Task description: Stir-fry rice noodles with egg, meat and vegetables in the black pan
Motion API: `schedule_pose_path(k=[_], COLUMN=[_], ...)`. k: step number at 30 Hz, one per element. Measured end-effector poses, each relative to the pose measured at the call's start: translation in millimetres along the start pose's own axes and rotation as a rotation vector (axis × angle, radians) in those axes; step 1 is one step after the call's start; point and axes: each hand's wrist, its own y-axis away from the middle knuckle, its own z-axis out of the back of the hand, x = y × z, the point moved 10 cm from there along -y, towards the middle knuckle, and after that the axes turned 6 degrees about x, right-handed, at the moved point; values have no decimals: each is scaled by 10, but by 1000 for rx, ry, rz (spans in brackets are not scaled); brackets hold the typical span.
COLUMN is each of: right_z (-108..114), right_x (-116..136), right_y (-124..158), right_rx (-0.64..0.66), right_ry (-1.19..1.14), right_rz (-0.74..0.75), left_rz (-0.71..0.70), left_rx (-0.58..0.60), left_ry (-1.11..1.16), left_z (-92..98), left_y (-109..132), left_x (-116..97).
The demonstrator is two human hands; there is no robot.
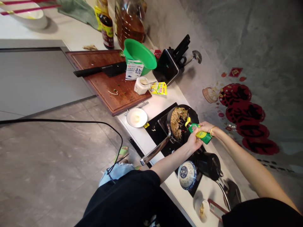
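Observation:
A green bottle [204, 136] with a yellow label is tilted over a dark pan [193, 114], its yellow neck end pointing into the pan. My left hand [195, 142] is closed on the bottle from the lower side. On its far side, my right hand [206, 127], with a gold bracelet at the wrist, also grips it. Noodle-like fried food [176, 121] with green bits lies in the pan. The pan rests on a black cooktop [155, 129], its long metal handle [155, 153] extending toward the floor side. Any liquid leaving the bottle is too small to make out.
A white bowl [136, 117] sits beside the cooktop. Beyond are a cutting board [101, 86], a cleaver [113, 69], a green basin [139, 53] and a knife block [165, 66]. A patterned bowl [187, 175] and black pot [209, 165] stand nearer. A black cable [71, 121] crosses the view.

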Motion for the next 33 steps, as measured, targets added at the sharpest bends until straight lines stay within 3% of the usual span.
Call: schedule_pose_path(k=[26,33], right_z=[24,-93], right_x=[-61,-162], right_y=[-91,-42], right_rx=[40,90], right_ry=[-15,-167], right_rz=[-6,122], left_rz=[-12,0], left_rx=[-29,-43], left_ry=[108,-43], left_z=[56,82], left_y=[-121,-47], left_x=[31,30])
